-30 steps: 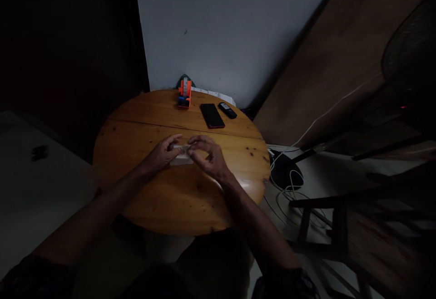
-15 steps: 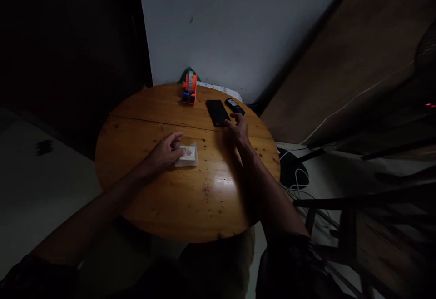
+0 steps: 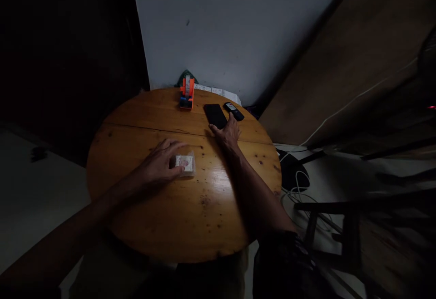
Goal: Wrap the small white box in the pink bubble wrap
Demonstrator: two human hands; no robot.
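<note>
A small pale box with a reddish picture in a clear plastic wrapper lies on the round wooden table. Beside its left end is my left hand, fingers stretched out and apart, the thumb lying over the wrapper's near left part. My right hand is at the near end of a flat black smartphone, thumb and fingers spread around that end; whether it presses on the phone I cannot tell. Just right of the phone lies a small dark handset with a light label or screen.
An orange tape dispenser stands at the table's far edge. Behind it are a dark green thing and white papers against the wall. To the right are a loose white cable and a dark wooden chair.
My left hand has straightened and spread its fingers beside the wrapped box. My right hand has moved slightly left, against the near end of the smartphone. The view has shifted a little.
</note>
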